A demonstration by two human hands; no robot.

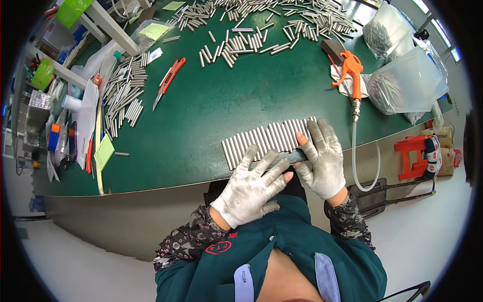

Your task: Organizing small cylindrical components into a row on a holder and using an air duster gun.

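Left hand, right hand flat on rod row, green table.

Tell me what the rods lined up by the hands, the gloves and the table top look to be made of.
Rods: apparently metal, likely steel, with a bright silvery sheen. Gloves on the left hand and right hand: white knitted fabric, smudged grey, some fingertips bare. Table top: a dark green mat, perhaps rubber or vinyl, smooth with soft glare.

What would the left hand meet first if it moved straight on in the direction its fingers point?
The left hand points up and right, so it would probably first meet the row of metal rods at its fingertips, then the right hand.
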